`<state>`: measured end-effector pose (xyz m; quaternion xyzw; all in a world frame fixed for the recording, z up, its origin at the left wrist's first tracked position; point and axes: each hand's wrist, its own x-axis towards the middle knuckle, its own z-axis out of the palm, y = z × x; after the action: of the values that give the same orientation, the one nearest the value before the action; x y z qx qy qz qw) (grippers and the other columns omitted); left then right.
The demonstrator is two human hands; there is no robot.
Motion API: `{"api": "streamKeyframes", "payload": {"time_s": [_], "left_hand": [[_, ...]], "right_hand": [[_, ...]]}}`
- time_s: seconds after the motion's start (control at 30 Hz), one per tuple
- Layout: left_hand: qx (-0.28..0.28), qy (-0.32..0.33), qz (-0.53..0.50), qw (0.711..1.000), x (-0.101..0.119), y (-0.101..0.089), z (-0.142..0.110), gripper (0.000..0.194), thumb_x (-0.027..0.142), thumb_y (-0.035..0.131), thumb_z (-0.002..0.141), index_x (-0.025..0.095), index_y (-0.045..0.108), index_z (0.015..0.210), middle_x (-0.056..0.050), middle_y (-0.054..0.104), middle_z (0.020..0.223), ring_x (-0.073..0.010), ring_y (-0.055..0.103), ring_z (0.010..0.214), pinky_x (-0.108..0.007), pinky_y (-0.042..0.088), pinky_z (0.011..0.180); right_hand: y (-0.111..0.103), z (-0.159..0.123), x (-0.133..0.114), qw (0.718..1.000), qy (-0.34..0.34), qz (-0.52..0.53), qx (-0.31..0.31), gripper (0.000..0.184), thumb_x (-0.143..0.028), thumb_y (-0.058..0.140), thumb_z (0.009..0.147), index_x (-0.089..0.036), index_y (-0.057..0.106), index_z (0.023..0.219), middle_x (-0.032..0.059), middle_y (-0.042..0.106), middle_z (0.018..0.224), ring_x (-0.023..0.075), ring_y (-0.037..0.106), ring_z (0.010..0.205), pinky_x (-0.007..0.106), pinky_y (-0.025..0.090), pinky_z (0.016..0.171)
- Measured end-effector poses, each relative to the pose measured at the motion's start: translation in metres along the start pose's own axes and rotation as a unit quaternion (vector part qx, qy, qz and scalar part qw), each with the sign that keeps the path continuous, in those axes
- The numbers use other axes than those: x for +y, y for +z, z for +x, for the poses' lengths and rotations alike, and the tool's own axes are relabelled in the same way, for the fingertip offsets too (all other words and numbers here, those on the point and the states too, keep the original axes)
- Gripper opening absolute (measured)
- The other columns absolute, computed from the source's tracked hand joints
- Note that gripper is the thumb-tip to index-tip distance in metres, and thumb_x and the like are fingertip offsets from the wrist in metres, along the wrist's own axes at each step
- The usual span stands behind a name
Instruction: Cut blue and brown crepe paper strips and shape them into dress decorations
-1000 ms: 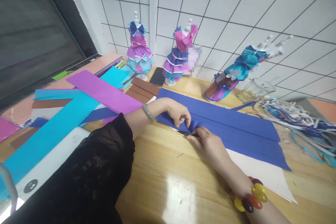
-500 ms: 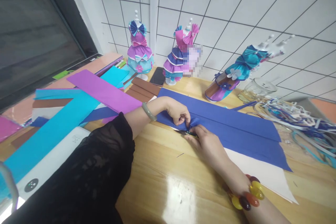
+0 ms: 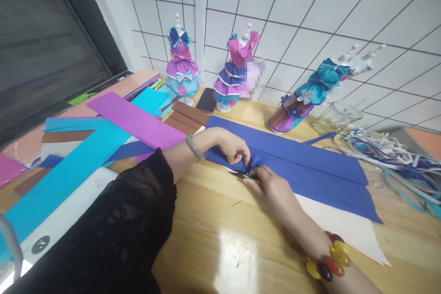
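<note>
A long dark blue crepe-like sheet lies folded in layers over a white sheet on the wooden table. My left hand, wearing a bangle, is closed, its fingertips pinching a bunched bit of the blue sheet near its front left edge. Close beside it, my right hand is closed on small dark scissors. Their blades point left, just below the pinched bit. The scissors' handles are mostly hidden under my right fingers.
Purple and turquoise strips lie at left above a white device. Behind stand dressed mannequins, a phone and a glass bowl. Tangled ribbons lie at right.
My hands stay in almost the same place at the blue sheet. The scissors and the bunched bit show only a very slight shift.
</note>
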<state>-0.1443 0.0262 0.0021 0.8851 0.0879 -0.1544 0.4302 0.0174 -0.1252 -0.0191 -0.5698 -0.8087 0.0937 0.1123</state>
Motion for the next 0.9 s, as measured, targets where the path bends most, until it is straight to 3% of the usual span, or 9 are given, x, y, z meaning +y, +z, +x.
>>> {"api": "streamKeyframes", "payload": {"time_s": [0.13,0.23,0.37,0.47,0.53,0.6,0.73,0.9], "left_hand": [[-0.006,-0.014,-0.006,1.000,0.001,-0.001,-0.001,0.049,0.008,0.054,0.058,0.020,0.059,0.105,0.004,0.057,0.066,-0.0116,0.051,0.063,-0.022,0.039,0.059],[0.003,-0.018,0.000,1.000,0.002,-0.002,-0.001,0.044,0.013,0.057,0.061,0.020,0.059,0.104,0.003,0.058,0.070,-0.0111,0.050,0.063,-0.021,0.039,0.058],[-0.003,-0.028,0.005,1.000,0.002,-0.005,0.000,0.044,0.030,0.064,0.063,0.019,0.058,0.106,0.002,0.058,0.073,-0.0099,0.048,0.061,-0.020,0.036,0.054],[0.001,-0.041,0.016,0.999,0.004,-0.006,0.000,0.048,0.040,0.065,0.063,0.019,0.057,0.105,0.002,0.058,0.074,-0.0096,0.048,0.062,-0.019,0.036,0.054],[0.001,-0.048,0.019,0.999,0.007,-0.007,0.000,0.048,0.041,0.065,0.063,0.019,0.057,0.105,0.002,0.058,0.075,-0.0095,0.048,0.063,-0.019,0.036,0.055],[-0.002,-0.055,0.014,0.998,0.009,-0.007,0.000,0.048,0.041,0.065,0.063,0.018,0.057,0.105,0.002,0.057,0.075,-0.0092,0.049,0.063,-0.019,0.036,0.056],[-0.009,-0.062,0.003,0.998,0.011,-0.007,0.000,0.047,0.039,0.065,0.065,0.018,0.056,0.105,0.003,0.057,0.074,-0.0085,0.047,0.061,-0.018,0.035,0.056],[-0.007,-0.066,-0.001,0.998,0.012,-0.007,-0.001,0.048,0.041,0.065,0.065,0.018,0.055,0.106,0.002,0.056,0.075,-0.0090,0.049,0.063,-0.019,0.037,0.056]], "right_hand": [[-0.017,-0.021,0.005,0.999,0.017,0.040,-0.024,0.026,-0.042,0.041,0.087,-0.020,0.056,0.090,0.0070,0.062,0.089,0.0203,0.061,0.079,0.029,0.045,0.068],[-0.034,-0.044,0.025,0.993,0.072,0.092,-0.019,0.027,-0.042,0.038,0.087,-0.021,0.056,0.088,0.0055,0.063,0.085,0.0183,0.060,0.075,0.028,0.045,0.066],[-0.054,-0.079,0.082,0.970,0.217,0.101,0.053,0.035,-0.050,0.039,0.083,-0.019,0.055,0.087,0.0060,0.064,0.076,0.0193,0.059,0.068,0.028,0.044,0.060],[-0.067,-0.104,0.134,0.928,0.347,0.027,0.129,0.049,-0.058,0.050,0.071,-0.014,0.058,0.092,0.0100,0.065,0.075,0.0246,0.060,0.070,0.030,0.043,0.059],[-0.072,-0.118,0.162,0.890,0.435,-0.005,0.134,0.061,-0.061,0.055,0.064,-0.011,0.058,0.099,0.0101,0.064,0.068,0.0254,0.060,0.061,0.031,0.042,0.053],[-0.075,-0.127,0.182,0.875,0.471,0.006,0.109,0.059,-0.059,0.054,0.064,-0.009,0.061,0.095,0.0085,0.062,0.057,0.0251,0.059,0.053,0.031,0.040,0.050],[-0.071,-0.130,0.195,0.881,0.467,0.026,0.075,0.038,-0.053,0.050,0.067,-0.017,0.065,0.070,0.0066,0.061,0.049,0.0253,0.060,0.054,0.031,0.040,0.051],[-0.066,-0.120,0.195,0.908,0.413,0.007,0.070,0.030,-0.048,0.047,0.069,-0.021,0.059,0.066,0.0079,0.064,0.058,0.0250,0.059,0.057,0.031,0.039,0.051]]}}
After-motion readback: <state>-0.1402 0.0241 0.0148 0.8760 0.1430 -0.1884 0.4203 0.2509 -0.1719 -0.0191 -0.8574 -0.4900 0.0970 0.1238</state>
